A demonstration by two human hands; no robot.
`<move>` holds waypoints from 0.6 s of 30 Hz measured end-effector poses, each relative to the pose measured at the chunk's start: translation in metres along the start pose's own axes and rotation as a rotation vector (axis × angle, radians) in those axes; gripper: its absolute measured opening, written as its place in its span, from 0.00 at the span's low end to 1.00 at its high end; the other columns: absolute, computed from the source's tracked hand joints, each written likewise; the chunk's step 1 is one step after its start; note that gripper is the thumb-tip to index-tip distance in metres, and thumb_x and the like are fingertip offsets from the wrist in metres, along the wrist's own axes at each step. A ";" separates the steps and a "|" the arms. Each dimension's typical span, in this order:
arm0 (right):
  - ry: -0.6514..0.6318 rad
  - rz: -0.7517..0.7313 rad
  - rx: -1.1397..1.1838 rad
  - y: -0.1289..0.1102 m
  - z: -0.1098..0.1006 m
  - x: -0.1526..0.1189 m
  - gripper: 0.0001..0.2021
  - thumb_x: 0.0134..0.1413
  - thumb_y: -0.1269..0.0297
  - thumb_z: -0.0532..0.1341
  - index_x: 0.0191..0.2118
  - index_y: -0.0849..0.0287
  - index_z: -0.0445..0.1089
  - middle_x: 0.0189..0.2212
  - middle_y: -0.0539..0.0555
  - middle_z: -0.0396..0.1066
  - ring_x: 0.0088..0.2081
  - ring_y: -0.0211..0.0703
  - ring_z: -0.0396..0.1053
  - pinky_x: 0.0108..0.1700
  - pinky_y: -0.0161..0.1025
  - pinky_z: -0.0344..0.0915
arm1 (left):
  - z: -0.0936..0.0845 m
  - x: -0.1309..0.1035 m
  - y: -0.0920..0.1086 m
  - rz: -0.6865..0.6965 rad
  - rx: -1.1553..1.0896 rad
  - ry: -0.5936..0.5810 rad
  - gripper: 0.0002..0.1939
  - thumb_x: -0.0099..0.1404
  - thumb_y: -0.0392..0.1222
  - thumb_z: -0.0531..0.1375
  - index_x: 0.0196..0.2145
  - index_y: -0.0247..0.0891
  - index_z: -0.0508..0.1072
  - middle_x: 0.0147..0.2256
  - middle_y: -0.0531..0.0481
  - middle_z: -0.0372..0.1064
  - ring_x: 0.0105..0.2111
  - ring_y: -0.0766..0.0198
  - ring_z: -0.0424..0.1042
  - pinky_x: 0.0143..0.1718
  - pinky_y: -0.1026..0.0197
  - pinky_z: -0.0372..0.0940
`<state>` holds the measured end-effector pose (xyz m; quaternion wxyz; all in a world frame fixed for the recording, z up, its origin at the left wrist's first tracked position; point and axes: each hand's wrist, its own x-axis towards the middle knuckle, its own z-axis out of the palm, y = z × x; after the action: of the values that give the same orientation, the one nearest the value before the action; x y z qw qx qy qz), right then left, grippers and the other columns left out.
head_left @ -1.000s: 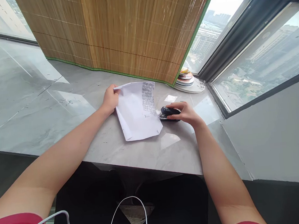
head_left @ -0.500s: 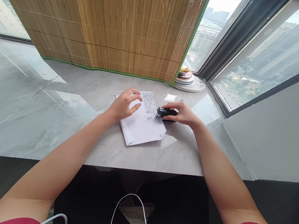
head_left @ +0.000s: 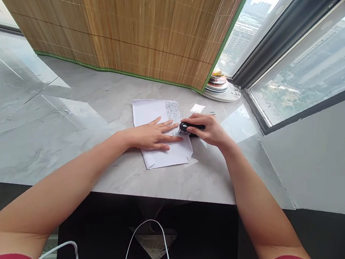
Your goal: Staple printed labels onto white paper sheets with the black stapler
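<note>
A white sheet of paper [head_left: 165, 157] lies on the grey marbled counter, its lower corners folded. Rows of staples [head_left: 173, 110] cover its upper right part. My left hand [head_left: 153, 136] rests flat on the sheet with the fingers spread, the fingertips close to the stapler's nose. In my right hand [head_left: 210, 128] is a black stapler [head_left: 192, 126], gripped from above with the thumb along its near side. Its front end sits over the paper's right edge, just below the stapled rows. The stapler's rear is hidden under my fingers.
A small white slip [head_left: 197, 108] lies beyond the stapler. Stacked plates [head_left: 218, 86] stand in the far right corner by the window. A bamboo blind [head_left: 134, 32] hangs along the counter's back. Loose staples [head_left: 68, 111] are scattered at left. A white cable [head_left: 144, 224] loops below the counter edge.
My left hand has come down from above the paper and now lies flat on it, fingers spread. My right hand still holds the stapler at the paper's right edge, its fingers more over the top.
</note>
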<state>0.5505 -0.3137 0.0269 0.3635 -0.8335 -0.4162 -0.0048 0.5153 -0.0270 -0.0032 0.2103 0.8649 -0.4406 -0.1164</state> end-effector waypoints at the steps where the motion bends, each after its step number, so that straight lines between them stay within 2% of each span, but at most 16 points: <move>1: -0.002 0.000 -0.011 0.000 0.001 0.000 0.13 0.69 0.58 0.62 0.53 0.50 0.82 0.43 0.54 0.80 0.41 0.46 0.76 0.45 0.44 0.69 | 0.000 0.000 0.000 -0.002 0.003 -0.002 0.30 0.73 0.63 0.56 0.70 0.64 0.64 0.77 0.62 0.40 0.77 0.46 0.40 0.77 0.40 0.34; 10: -0.015 0.011 -0.048 -0.002 0.005 0.000 0.13 0.68 0.59 0.63 0.52 0.49 0.83 0.38 0.54 0.76 0.37 0.46 0.72 0.42 0.44 0.67 | -0.002 0.000 0.004 -0.006 0.072 -0.050 0.31 0.75 0.63 0.52 0.73 0.62 0.60 0.78 0.61 0.35 0.78 0.47 0.37 0.77 0.39 0.32; 18: -0.041 0.032 -0.070 -0.007 0.006 0.002 0.12 0.68 0.60 0.62 0.50 0.49 0.83 0.36 0.54 0.73 0.36 0.45 0.70 0.42 0.44 0.65 | -0.002 0.001 0.006 -0.043 0.114 -0.062 0.32 0.74 0.64 0.53 0.73 0.60 0.62 0.78 0.60 0.37 0.78 0.48 0.36 0.77 0.42 0.34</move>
<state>0.5448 -0.3062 0.0272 0.3254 -0.8521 -0.4100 0.0036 0.5122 -0.0300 0.0013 0.1443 0.8806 -0.4344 -0.1223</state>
